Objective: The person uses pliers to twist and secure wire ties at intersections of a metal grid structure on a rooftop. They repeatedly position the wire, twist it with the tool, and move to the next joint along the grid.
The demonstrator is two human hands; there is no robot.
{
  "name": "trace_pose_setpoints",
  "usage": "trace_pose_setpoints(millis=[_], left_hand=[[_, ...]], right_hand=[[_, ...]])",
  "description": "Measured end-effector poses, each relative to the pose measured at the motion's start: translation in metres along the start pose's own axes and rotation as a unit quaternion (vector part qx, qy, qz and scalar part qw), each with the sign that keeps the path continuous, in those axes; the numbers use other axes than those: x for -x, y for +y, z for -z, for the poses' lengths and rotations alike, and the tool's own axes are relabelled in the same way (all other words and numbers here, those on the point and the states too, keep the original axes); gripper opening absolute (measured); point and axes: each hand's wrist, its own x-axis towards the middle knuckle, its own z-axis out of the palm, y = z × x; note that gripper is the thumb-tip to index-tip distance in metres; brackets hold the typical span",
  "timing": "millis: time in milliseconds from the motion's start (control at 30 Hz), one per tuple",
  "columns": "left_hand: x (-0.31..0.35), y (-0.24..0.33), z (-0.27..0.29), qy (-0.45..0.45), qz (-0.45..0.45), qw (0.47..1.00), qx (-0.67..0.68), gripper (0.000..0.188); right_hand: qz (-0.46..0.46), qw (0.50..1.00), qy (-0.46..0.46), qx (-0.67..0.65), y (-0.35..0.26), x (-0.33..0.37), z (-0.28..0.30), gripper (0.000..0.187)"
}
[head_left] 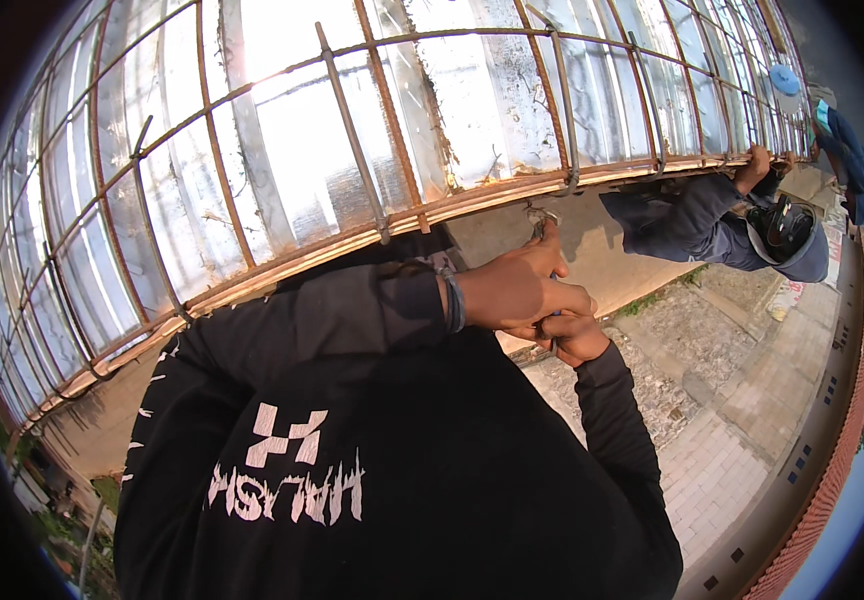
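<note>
My left hand [524, 290], a dark band at its wrist, is closed just below the board edge. Beyond its fingers shows the metal head of a hand tool [544, 220], next to a short bit of wire. A spot of blue, perhaps a handle, shows between my hands. Against the underside of the left hand, my right hand [574, 336] is closed too, fingers curled in and touching it. The palms hide most of the tool, so its exact kind is unclear. Above the hands lies a grid of rusty rebar [382, 120] over shiny metal sheets [302, 150].
A layered wooden board edge [352, 238] runs along the grid, with bar ends hooked over it. At right, a person in dark hooded clothing [692, 215] has a hand on that edge; someone else in blue [842, 150] is farther off. Below lies a paved ground strip [722, 450].
</note>
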Motion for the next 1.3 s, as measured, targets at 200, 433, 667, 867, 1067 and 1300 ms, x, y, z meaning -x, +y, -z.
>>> trace_pose_setpoints(millis=[200, 433, 667, 867, 1067, 1300], left_hand=[[0.003, 0.002, 0.005, -0.026, 0.002, 0.999, 0.041, 0.092], [0.008, 0.016, 0.015, -0.071, 0.026, 0.996, 0.047, 0.084], [-0.002, -0.019, 0.011, -0.050, -0.208, 0.968, -0.134, 0.053], [0.011, 0.014, 0.021, -0.038, -0.146, 0.982, -0.110, 0.036], [0.011, 0.021, 0.019, -0.045, 0.056, 0.995, 0.068, 0.057], [0.010, 0.017, 0.022, -0.092, 0.078, 0.987, 0.103, 0.053]], right_hand=[[-0.064, 0.995, -0.065, -0.044, -0.029, 0.008, -0.003, 0.078], [-0.106, 0.978, -0.111, -0.138, -0.017, 0.002, 0.011, 0.089], [-0.055, 0.917, -0.221, -0.329, 0.012, -0.004, 0.025, 0.093], [-0.038, 0.857, -0.262, -0.442, 0.019, -0.007, 0.021, 0.104], [-0.054, 0.918, -0.203, -0.335, -0.003, -0.002, 0.013, 0.108], [-0.069, 0.894, -0.272, -0.349, 0.001, -0.006, 0.026, 0.100]])
